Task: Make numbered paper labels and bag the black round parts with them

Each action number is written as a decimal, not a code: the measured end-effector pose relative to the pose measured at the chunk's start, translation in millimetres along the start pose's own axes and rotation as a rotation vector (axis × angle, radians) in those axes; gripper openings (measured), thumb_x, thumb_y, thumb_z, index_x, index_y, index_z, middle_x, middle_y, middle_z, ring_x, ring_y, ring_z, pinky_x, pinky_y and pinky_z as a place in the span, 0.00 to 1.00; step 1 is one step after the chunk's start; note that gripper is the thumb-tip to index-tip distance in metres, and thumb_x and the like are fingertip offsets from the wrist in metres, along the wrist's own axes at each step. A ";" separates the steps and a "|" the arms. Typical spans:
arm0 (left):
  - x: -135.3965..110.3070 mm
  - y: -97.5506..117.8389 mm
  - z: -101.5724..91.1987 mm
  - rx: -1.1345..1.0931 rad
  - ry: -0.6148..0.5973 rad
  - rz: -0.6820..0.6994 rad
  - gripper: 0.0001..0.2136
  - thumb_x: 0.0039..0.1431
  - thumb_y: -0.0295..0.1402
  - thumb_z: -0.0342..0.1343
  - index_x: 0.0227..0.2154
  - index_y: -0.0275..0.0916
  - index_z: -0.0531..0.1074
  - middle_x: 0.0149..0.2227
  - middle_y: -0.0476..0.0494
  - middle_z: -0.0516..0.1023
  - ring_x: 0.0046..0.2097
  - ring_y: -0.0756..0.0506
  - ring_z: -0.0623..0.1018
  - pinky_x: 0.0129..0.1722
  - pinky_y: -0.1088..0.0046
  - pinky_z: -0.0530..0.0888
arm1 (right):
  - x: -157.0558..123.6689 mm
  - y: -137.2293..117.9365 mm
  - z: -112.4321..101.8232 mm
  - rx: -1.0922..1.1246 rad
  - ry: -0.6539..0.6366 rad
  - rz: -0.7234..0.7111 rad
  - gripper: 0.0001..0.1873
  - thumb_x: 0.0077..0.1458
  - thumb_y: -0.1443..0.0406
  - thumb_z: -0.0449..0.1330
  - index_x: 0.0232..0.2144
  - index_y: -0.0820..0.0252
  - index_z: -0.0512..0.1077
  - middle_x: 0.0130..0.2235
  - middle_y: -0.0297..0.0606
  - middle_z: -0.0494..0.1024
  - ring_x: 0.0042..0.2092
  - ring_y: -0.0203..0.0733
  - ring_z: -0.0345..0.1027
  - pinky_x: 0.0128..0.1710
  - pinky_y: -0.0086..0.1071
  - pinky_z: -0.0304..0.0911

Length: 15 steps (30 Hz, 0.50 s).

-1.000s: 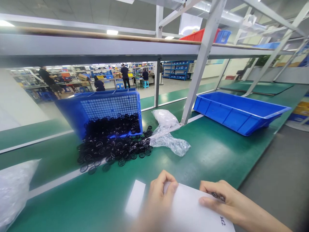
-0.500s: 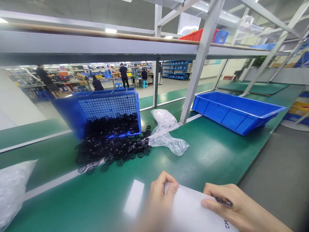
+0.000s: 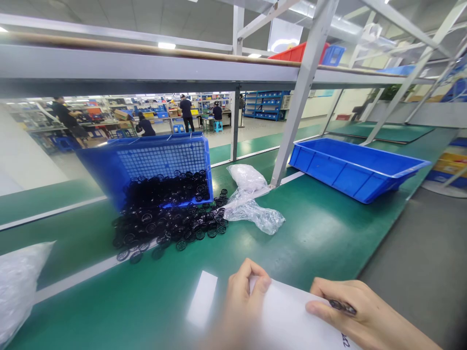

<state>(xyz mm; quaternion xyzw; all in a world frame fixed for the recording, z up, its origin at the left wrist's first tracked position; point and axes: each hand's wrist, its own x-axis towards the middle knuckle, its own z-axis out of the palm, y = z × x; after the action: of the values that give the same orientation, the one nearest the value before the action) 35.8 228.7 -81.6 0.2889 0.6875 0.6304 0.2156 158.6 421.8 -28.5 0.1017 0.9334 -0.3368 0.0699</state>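
Observation:
My left hand (image 3: pixel 248 287) is closed, with thumb and bent fingers pinching the upper left corner of a flat white bag or sheet (image 3: pixel 288 311); I cannot tell which. Dark marks like writing show near its lower right. On its right edge my right hand (image 3: pixel 350 306) is closed too, thumb on top. A small black openwork piece (image 3: pixel 342 306) sits between the fingers of that hand, partly hidden. Beyond both hands, many round black spoked plastic parts (image 3: pixel 181 245) spill from a tipped blue crate (image 3: pixel 160 160) onto the green tabletop (image 3: pixel 146 296).
A clear plastic bag (image 3: pixel 259 216) and a white filled bag (image 3: pixel 248 177) lie beside the parts. A blue tub (image 3: pixel 328 172) stands at right, past a slanted metal post (image 3: pixel 295 112). Another plastic bag (image 3: pixel 22 287) rests at left. A shelf (image 3: pixel 146 65) crosses overhead; people work far behind.
My right hand has shifted very slightly to the right along the white edge. My left hand keeps the same grip, and the crate and parts look unchanged.

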 end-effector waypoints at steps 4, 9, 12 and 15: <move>0.0 -2.3 1.2 -0.006 0.002 0.001 0.14 0.66 0.45 0.51 0.32 0.39 0.68 0.29 0.49 0.68 0.31 0.49 0.66 0.30 0.74 0.61 | -0.2 -0.2 0.4 -0.001 0.016 -0.004 0.26 0.62 0.44 0.45 0.22 0.56 0.59 0.24 0.31 0.63 0.26 0.37 0.56 0.26 0.31 0.49; -0.3 -2.7 2.1 -0.009 0.002 0.003 0.14 0.66 0.46 0.51 0.32 0.39 0.68 0.28 0.49 0.69 0.30 0.49 0.66 0.29 0.74 0.61 | -3.3 -1.2 0.8 0.002 0.033 0.011 0.27 0.61 0.44 0.46 0.22 0.56 0.59 0.24 0.32 0.64 0.26 0.38 0.57 0.25 0.30 0.50; -0.1 -2.8 2.4 -0.014 0.001 0.000 0.14 0.66 0.46 0.51 0.32 0.39 0.68 0.29 0.48 0.70 0.31 0.49 0.66 0.29 0.74 0.60 | -4.7 -1.3 0.8 0.007 0.035 0.018 0.27 0.62 0.43 0.46 0.22 0.56 0.60 0.24 0.32 0.64 0.26 0.38 0.57 0.25 0.30 0.50; 0.3 -3.9 3.1 -0.015 0.001 -0.005 0.14 0.65 0.45 0.52 0.32 0.40 0.68 0.28 0.49 0.69 0.30 0.49 0.65 0.29 0.74 0.59 | -4.9 -0.5 1.7 0.014 0.040 0.021 0.27 0.62 0.44 0.47 0.21 0.56 0.61 0.24 0.32 0.64 0.26 0.37 0.57 0.25 0.30 0.50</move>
<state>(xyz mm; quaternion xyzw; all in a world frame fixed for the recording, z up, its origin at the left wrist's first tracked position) 37.2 231.1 -85.8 0.2851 0.6835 0.6352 0.2192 163.4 419.6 -28.5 0.1188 0.9312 -0.3403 0.0540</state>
